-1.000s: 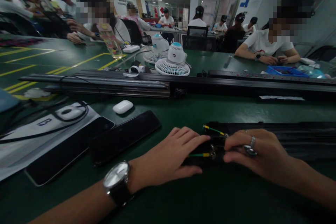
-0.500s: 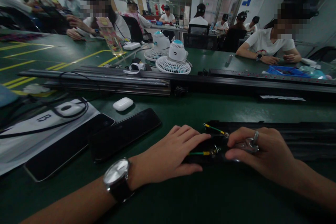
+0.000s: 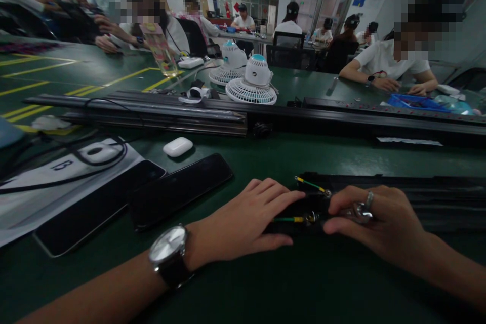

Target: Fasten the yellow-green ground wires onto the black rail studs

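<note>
My left hand lies over the near end of a black part, fingers stretched forward and thumb apart. A short green-and-yellow wire comes out from under its fingers, ending near a small metal fitting. Another green-and-yellow wire with a ring terminal sticks up at the far side of the black part. My right hand is closed, thumb and forefinger pointing at these wire ends. Within its curled fingers is a shiny, glassy-looking piece, mostly hidden, its kind unclear. Long black rails extend right behind this hand.
Two phones and a white earbud case lie left of my hands, beside a paper sheet with a black cable. Long metal profiles cross the table ahead. Beyond are small white fans, a blue tray and seated people.
The view has shifted slightly. Both hands keep nearly the same place and pose; my right hand has turned a little around the shiny piece.
</note>
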